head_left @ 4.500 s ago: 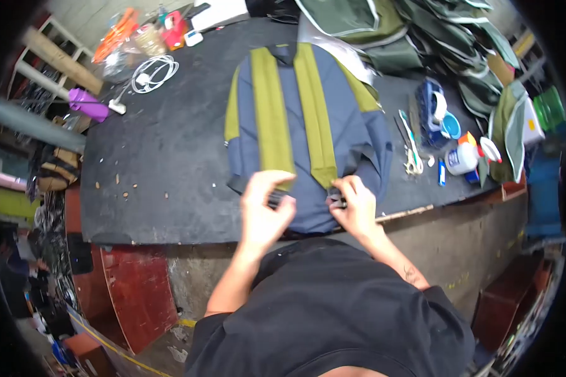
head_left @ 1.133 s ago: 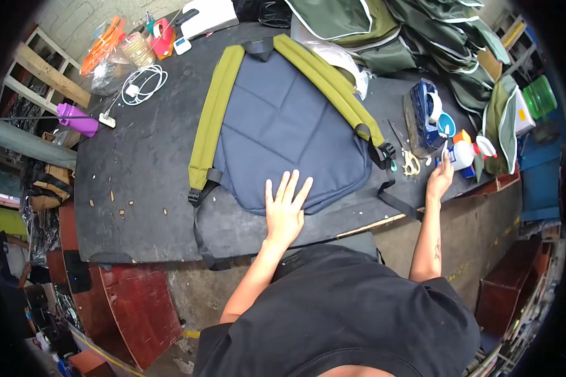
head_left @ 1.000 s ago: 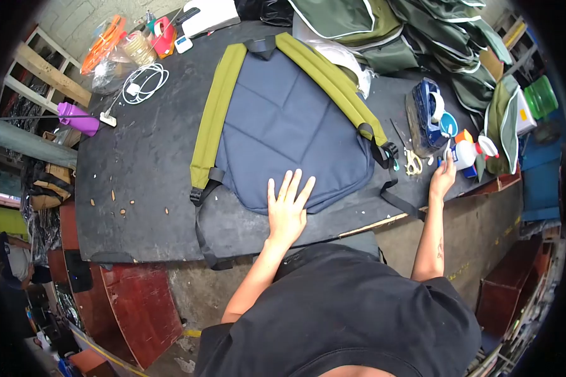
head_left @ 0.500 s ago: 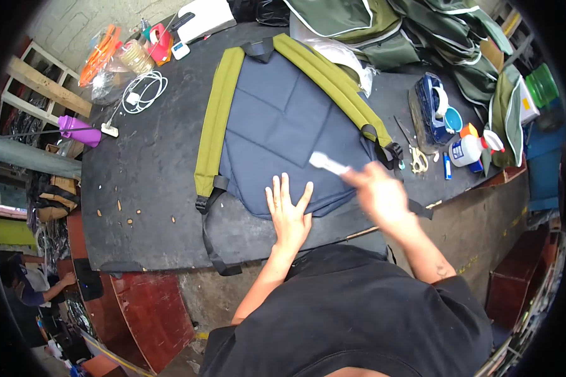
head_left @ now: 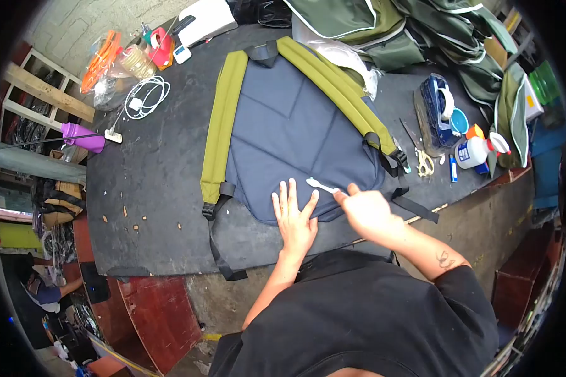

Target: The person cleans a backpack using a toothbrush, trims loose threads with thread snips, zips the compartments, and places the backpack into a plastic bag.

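Note:
A navy backpack (head_left: 273, 144) with olive shoulder straps (head_left: 224, 125) lies on the dark table, its strap side facing up. My left hand (head_left: 294, 217) rests flat on its lower part with the fingers spread. In my right hand (head_left: 368, 213) is a white toothbrush (head_left: 321, 185), gripped by the handle. The brush head is over the navy fabric just right of my left fingertips; whether the bristles touch it, I cannot tell.
Right of the backpack are scissors (head_left: 425, 163), a spray bottle (head_left: 473, 151) and a blue tape dispenser (head_left: 435, 113). Green bags (head_left: 421, 38) are piled at the back right. A white cable (head_left: 146, 98) and a purple bottle (head_left: 83, 137) are at left. Another person (head_left: 41, 289) is at far left.
My right hand has brought the toothbrush lower, toward the bottom of the backpack. Its motion blur has gone. My left hand stays flat on the fabric. The whole view has shifted slightly.

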The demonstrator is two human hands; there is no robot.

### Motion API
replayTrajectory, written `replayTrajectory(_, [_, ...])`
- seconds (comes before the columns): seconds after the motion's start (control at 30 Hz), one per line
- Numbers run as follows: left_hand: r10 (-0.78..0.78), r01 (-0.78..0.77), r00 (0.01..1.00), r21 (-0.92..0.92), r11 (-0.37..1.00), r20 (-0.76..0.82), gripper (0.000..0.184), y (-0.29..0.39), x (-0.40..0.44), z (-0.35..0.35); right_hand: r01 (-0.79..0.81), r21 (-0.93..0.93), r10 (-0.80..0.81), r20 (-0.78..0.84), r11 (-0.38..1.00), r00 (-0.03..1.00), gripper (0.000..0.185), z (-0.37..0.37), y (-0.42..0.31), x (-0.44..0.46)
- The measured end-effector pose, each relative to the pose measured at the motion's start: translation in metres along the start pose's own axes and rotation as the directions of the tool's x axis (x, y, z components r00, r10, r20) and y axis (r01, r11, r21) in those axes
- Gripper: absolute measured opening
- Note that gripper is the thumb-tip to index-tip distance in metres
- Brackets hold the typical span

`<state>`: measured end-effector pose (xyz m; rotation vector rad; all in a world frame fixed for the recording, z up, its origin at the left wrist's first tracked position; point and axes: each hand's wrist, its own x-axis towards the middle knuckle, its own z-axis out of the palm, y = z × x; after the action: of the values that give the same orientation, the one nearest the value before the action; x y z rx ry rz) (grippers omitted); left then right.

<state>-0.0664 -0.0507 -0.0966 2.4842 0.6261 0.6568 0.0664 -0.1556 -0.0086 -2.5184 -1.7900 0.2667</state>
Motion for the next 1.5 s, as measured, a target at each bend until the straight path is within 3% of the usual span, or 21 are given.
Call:
replayTrajectory(0.1, [0.019,-0.02,0.999,-0.013,1.0,-0.039,0.064,-0.002,0.003,0.001,-0.079,0.125,0.106,-0.223,0.989,0.969,0.031,-0.025,0.014,0.031])
replayTrajectory(0.23, [0.003,-0.003,1.0,0.002,1.0,-0.013,0.063,0.0,0.002,-0.001,-0.145,0.024,0.144,-0.334,0.989,0.932,0.027,0.042,0.013,0.114])
replayTrajectory(0.37, [0.008,-0.008,1.0,0.023,1.0,0.001,0.062,-0.001,0.003,-0.004,-0.098,-0.095,0.049,-0.42,0.991,0.906,0.025,0.052,0.003,0.132])
replayTrajectory(0.67, [0.015,-0.015,1.0,0.024,1.0,-0.002,0.058,-0.003,0.013,-0.002,-0.102,-0.13,0.053,-0.334,0.986,0.941,0.024,0.055,0.003,0.129])
replayTrajectory(0.77, [0.003,-0.005,1.0,0.069,0.998,0.023,0.052,0.005,0.003,-0.008,-0.171,0.125,0.202,-0.305,0.977,0.931,0.027,0.047,0.03,0.145])
replayTrajectory(0.87, [-0.026,0.024,0.996,0.023,0.999,0.08,0.046,0.018,0.014,-0.028,-0.108,0.251,0.238,-0.572,0.962,0.785,0.028,0.027,0.082,0.157])
replayTrajectory(0.97, [-0.051,0.053,0.995,-0.017,0.998,0.086,0.044,0.024,0.019,-0.027,-0.105,0.222,0.229,-0.664,0.969,0.712,0.026,-0.006,0.132,0.151])
replayTrajectory(1.03, [-0.063,0.067,0.994,-0.038,0.997,0.089,0.044,0.032,0.035,-0.024,-0.196,0.198,0.278,-0.616,0.96,0.737,0.026,-0.026,0.123,0.135])
replayTrajectory(1.1, [0.14,-0.085,0.974,-0.284,0.955,0.176,0.047,0.05,0.064,-0.012,-0.361,0.133,0.374,-0.531,0.923,0.76,0.026,-0.039,0.111,0.123])
replayTrajectory(1.13, [0.14,-0.085,0.974,-0.288,0.954,0.176,0.047,0.054,0.065,0.002,-0.364,0.13,0.375,-0.529,0.922,0.761,0.026,-0.033,0.101,0.115])
replayTrajectory(1.2, [0.235,-0.231,0.952,-0.047,0.972,0.197,0.049,0.052,0.066,0.038,-0.352,-0.13,0.317,-0.233,0.927,0.919,0.026,-0.015,0.081,0.102])
replayTrajectory(1.23, [0.28,-0.302,0.935,0.075,0.95,0.22,0.05,0.048,0.063,0.05,-0.355,-0.128,0.321,-0.229,0.926,0.919,0.026,-0.006,0.083,0.105])
replayTrajectory(1.37, [0.246,-0.281,0.93,0.098,0.955,0.272,0.054,0.046,0.064,0.055,-0.412,-0.071,0.357,-0.385,0.908,0.851,0.025,0.02,0.097,0.113])
replayTrajectory(1.5, [0.224,-0.264,0.923,0.091,0.96,0.312,0.055,0.046,0.065,0.053,-0.368,-0.169,0.332,-0.207,0.914,0.92,0.025,0.02,0.086,0.098])
